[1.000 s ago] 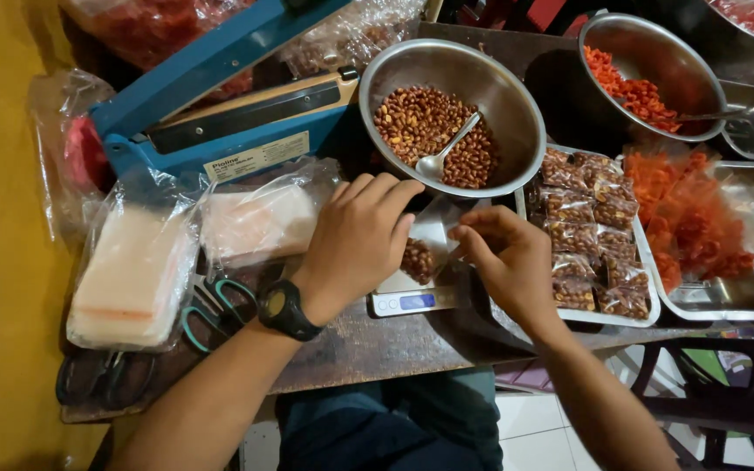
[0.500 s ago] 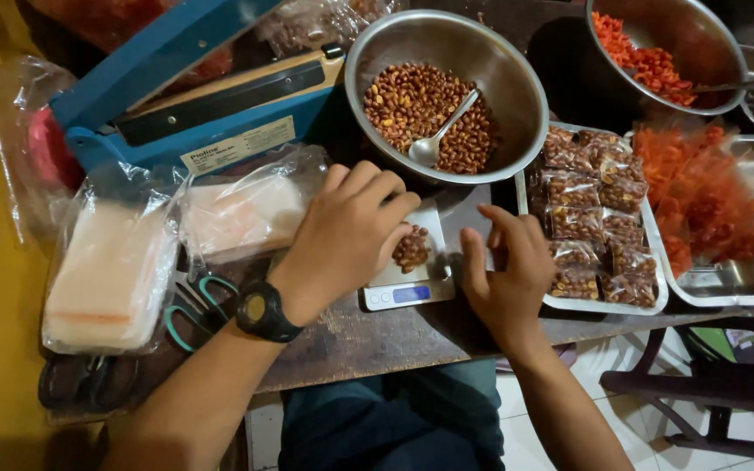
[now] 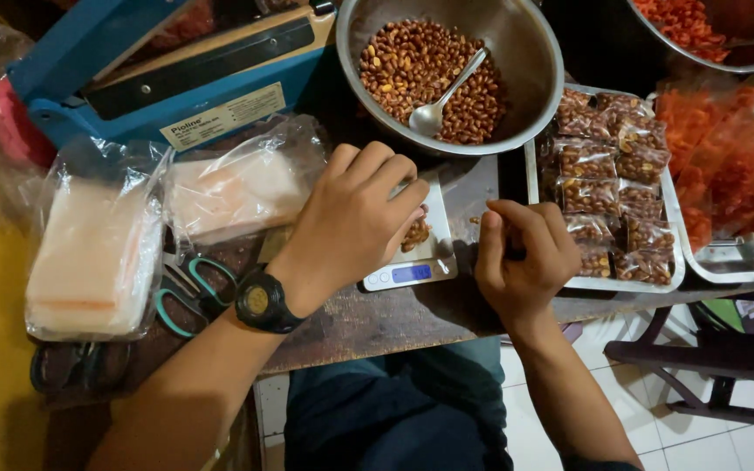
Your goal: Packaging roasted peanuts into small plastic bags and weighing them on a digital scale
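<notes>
Fingers (image 3: 377, 187) of left hand (image 3: 351, 222) curled over peanut bag (image 3: 415, 234) on scale (image 3: 407, 272).

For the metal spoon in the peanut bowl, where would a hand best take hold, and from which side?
Grip the spoon by the upper end of its handle, coming from above at the bowl's far right side. The handle slants up clear of the peanuts toward the rim, while its scoop end lies low among them near the front. Probably a pinch suffices.

A small clear bag of brown peanuts (image 3: 415, 234) sits on a flat digital scale (image 3: 412, 262) — partly hidden.
</notes>
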